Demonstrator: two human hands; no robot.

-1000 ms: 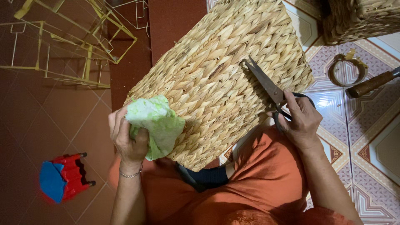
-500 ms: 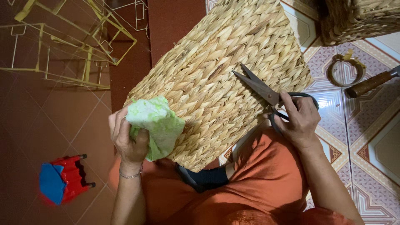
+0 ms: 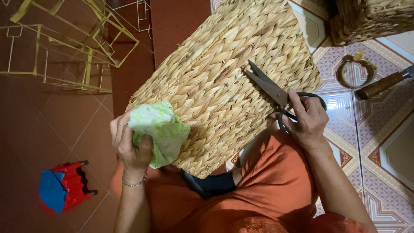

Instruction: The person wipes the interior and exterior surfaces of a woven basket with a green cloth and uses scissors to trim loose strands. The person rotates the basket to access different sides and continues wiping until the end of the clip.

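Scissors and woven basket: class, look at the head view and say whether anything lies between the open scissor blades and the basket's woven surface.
Nothing visible does. The scissors, held in the right hand, lie with blades open directly against the woven basket. The green cloth in the left hand sits at the basket's lower left edge, well away from the blades.

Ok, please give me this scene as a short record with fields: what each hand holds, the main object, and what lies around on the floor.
left hand: grips a crumpled green-and-white cloth against the basket's edge
right hand: holds dark metal scissors, blades open, tips on the weave
main object: large woven straw basket, resting on the person's lap
floor, left: yellow wire frames; small red and blue plastic stool
floor, right: wooden-handled tool; coiled ring of strip; second woven basket
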